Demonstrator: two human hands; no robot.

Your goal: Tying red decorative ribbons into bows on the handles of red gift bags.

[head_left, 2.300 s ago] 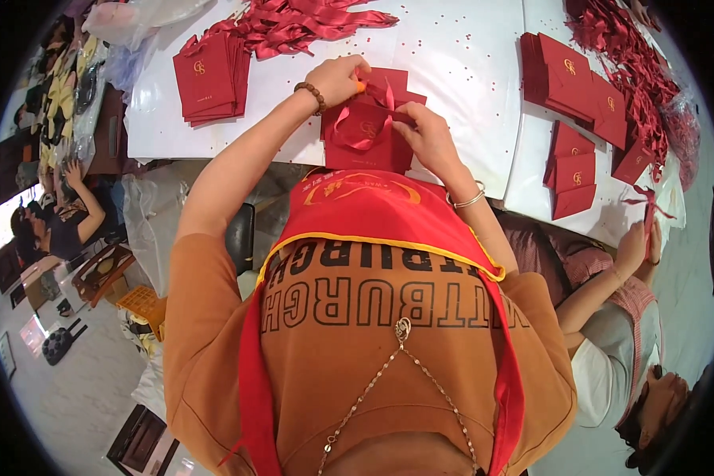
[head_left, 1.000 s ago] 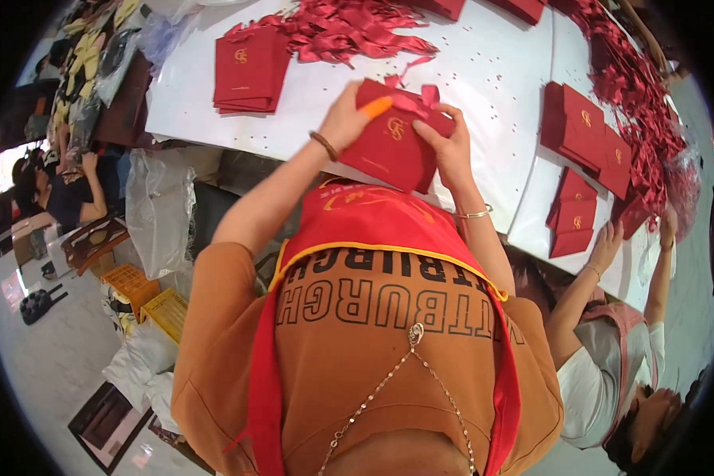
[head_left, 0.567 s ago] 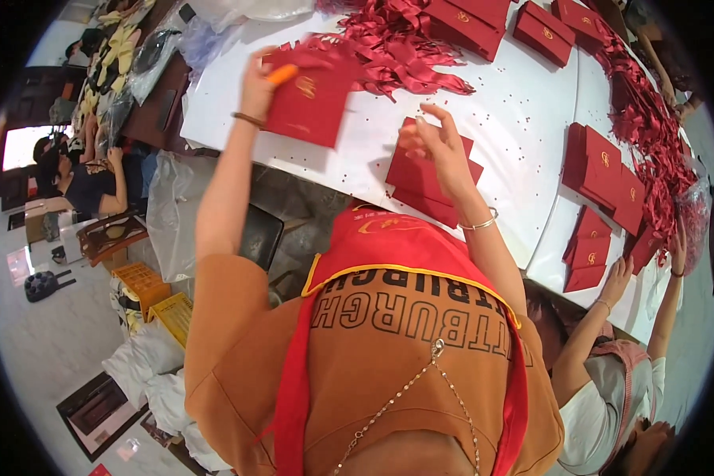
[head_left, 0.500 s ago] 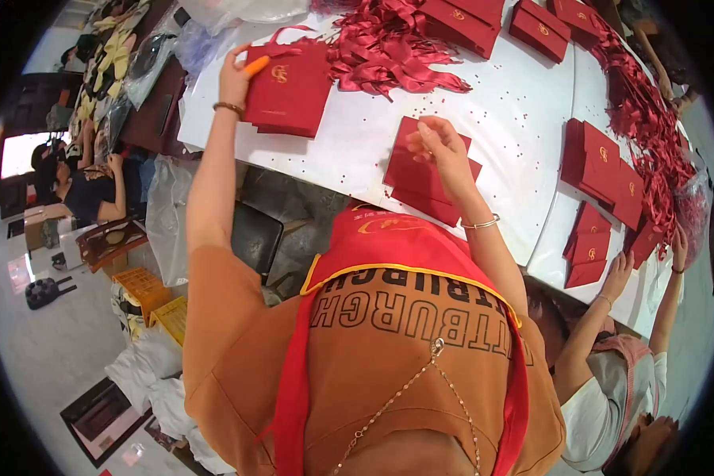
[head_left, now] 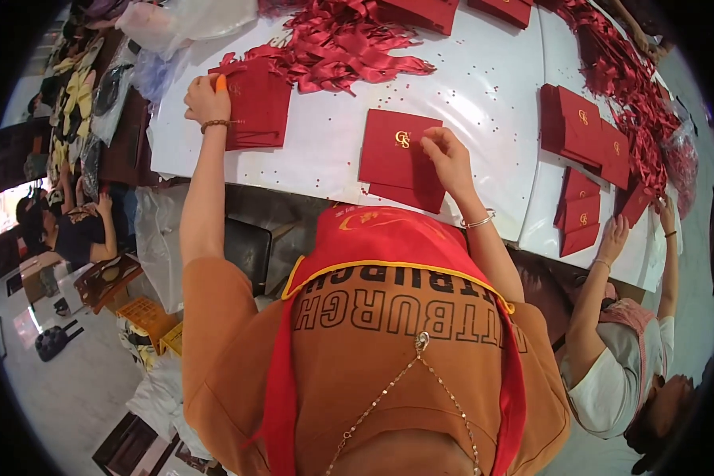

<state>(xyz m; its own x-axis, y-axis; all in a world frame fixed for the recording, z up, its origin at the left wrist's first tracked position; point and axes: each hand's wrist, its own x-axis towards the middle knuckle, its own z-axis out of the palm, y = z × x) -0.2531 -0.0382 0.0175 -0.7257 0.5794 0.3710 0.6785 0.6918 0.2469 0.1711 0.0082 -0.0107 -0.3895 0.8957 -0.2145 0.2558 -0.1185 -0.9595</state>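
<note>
Flat red paper bags (head_left: 266,99) lie stacked on the white table at the left, with ribbon at their upper edge. My left hand (head_left: 207,101) is closed at the stack's left side, an orange cover on one finger; what its curled fingers hold is hidden. In front of me lies another red paper bag (head_left: 385,155) with a gold emblem, on top of more red pieces that stick out below it. My right hand (head_left: 450,164) pinches at its right edge with thumb and fingers.
A heap of dark red satin ribbons (head_left: 345,47) covers the table's far middle. More red bags (head_left: 571,127) and ribbons lie at the right, where a co-worker's hands (head_left: 613,239) rest by the table edge. Small red dots scatter the tabletop (head_left: 484,95). A dark chair (head_left: 246,246) stands below.
My left hand has drawn to the left side of its stack, and the ribbon loop no longer stands out above. My right hand has shifted to the middle bag's right edge, baring its emblem.
</note>
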